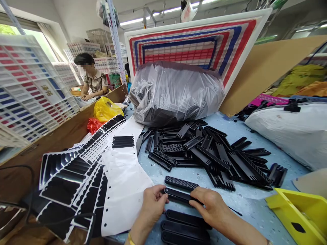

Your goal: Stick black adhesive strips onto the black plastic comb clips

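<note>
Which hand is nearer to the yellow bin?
The right hand, holding the right end of a black strip, with the yellow bin off to its right. The left hand, at the strip's left end, is farther away.

I can't read any text, brand or number from my end. On the far left, the tall red, white and blue plastic basket (30,98) carries a pale panel (52,97) with gold markings (46,90) that look like characters, too blurred for me to make out. A tiny pale mark sits on the near, long black plastic strip (178,195), at its left end, also illegible.
</note>
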Demonstrator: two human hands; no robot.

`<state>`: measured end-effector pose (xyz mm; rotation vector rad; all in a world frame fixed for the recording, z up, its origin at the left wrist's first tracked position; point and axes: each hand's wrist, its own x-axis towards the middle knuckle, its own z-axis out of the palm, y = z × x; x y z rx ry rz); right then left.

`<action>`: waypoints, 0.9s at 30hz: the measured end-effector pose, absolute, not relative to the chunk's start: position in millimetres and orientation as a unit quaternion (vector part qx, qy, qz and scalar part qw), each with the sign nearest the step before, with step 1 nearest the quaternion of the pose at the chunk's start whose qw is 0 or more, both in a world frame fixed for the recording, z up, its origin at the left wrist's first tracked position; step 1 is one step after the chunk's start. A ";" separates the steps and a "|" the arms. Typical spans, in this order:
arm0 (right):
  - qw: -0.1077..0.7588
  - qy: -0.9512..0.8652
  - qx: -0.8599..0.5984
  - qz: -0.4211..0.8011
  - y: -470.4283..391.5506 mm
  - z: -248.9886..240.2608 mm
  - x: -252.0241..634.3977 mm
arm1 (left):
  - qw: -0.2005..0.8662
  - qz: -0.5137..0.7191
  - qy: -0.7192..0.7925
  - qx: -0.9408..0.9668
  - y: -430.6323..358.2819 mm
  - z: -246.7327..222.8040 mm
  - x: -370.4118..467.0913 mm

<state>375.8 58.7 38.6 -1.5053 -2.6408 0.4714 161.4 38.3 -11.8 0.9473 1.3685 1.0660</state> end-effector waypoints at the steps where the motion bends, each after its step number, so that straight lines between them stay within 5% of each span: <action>1: 0.029 -0.857 -0.491 0.155 58.7 39.5 375.3 | 0.550 0.451 0.578 0.400 38.2 -12.1 161.4; 27: -0.011 -0.847 -0.508 0.155 57.9 48.6 368.1 | 0.564 0.466 0.575 0.366 44.9 -6.4 158.1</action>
